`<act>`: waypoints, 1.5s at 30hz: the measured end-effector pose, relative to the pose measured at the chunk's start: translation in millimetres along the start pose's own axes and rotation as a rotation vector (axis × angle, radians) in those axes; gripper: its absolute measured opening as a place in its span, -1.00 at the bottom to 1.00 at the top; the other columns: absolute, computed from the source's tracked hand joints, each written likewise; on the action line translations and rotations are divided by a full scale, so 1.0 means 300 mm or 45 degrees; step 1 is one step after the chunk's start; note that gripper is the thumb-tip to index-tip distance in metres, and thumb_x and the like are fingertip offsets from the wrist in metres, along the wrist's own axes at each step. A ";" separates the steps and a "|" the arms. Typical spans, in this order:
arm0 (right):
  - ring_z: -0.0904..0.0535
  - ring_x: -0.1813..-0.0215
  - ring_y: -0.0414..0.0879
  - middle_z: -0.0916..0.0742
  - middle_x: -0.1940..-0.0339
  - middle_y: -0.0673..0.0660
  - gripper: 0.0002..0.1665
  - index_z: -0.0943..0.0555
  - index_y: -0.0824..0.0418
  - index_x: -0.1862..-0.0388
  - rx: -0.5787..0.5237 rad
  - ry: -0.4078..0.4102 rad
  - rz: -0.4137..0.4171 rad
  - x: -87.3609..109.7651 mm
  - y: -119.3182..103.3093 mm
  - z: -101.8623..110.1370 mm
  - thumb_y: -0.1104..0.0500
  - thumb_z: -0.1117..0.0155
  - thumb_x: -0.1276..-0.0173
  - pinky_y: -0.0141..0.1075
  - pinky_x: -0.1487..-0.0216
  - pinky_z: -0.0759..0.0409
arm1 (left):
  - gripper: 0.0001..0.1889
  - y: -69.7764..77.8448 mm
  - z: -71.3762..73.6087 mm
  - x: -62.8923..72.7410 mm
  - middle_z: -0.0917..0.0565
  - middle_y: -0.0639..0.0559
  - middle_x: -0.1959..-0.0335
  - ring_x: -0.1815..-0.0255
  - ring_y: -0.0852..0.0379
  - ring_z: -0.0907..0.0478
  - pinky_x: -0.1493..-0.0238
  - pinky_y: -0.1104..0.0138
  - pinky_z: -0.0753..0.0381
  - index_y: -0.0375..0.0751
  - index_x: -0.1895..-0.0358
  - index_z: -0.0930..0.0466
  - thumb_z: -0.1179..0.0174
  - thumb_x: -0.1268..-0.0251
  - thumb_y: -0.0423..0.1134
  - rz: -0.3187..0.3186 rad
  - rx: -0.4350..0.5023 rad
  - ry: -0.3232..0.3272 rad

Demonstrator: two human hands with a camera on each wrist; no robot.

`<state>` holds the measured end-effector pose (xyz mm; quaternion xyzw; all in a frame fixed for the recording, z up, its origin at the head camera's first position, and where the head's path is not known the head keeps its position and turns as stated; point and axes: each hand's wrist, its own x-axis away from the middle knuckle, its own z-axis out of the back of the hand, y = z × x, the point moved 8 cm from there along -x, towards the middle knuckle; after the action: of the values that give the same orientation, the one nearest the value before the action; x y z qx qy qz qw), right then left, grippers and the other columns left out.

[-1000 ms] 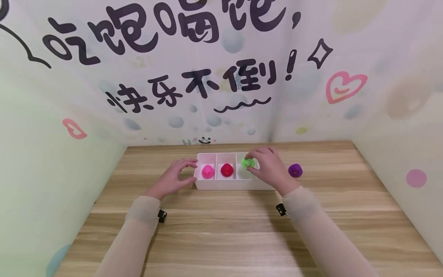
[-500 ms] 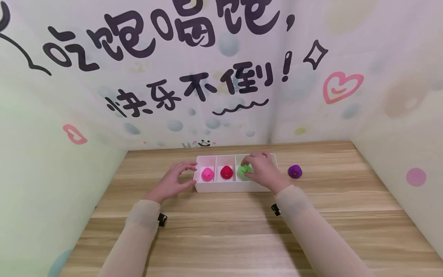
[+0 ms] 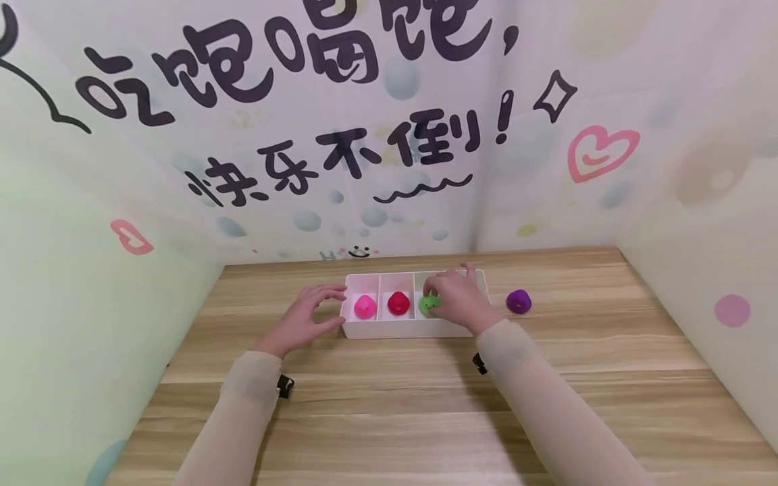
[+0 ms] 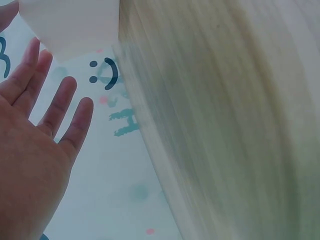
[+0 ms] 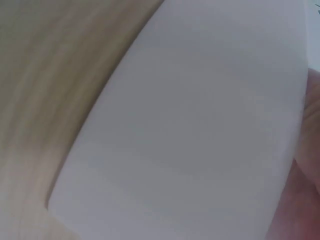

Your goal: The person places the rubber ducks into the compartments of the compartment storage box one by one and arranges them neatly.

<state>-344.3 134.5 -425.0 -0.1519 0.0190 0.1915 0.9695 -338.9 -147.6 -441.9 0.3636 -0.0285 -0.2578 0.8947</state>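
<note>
A white divided tray (image 3: 389, 329) stands on the wooden table (image 3: 389, 405). A pink toy (image 3: 365, 306) sits in its leftmost compartment and a red toy (image 3: 398, 302) in the one beside it. My right hand (image 3: 439, 295) reaches into the third compartment, fingers curled over a green toy (image 3: 429, 304) low in it. My left hand (image 3: 308, 312) lies open at the tray's left end, fingers spread. The left wrist view has that open hand (image 4: 35, 135) near the tray's corner (image 4: 75, 25). The right wrist view is filled by the tray wall (image 5: 190, 130).
A purple toy (image 3: 519, 300) lies on the table right of the tray. Patterned walls (image 3: 365, 135) close in the table at the back and on both sides. Bare wood stretches in front of the tray.
My right hand has carried the green toy down and slightly left into the third compartment. The left hand has stayed at the tray's left end.
</note>
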 end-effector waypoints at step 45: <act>-0.62 -0.11 0.19 -0.74 -0.09 0.20 -0.75 -0.71 0.16 0.03 -0.212 0.656 -0.052 0.308 0.279 0.211 0.35 -0.37 -0.34 0.38 -0.39 -0.05 | -0.52 0.016 0.003 0.003 -0.45 0.08 -0.51 -0.53 -0.18 -0.26 -0.46 -0.27 -0.35 -0.12 -0.25 -0.59 -0.42 -0.32 -0.10 0.017 -0.006 -0.015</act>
<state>-291.7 261.0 -397.3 -0.2751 0.2463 0.1280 0.9205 -336.3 -145.7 -438.2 0.3598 -0.0357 -0.2541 0.8971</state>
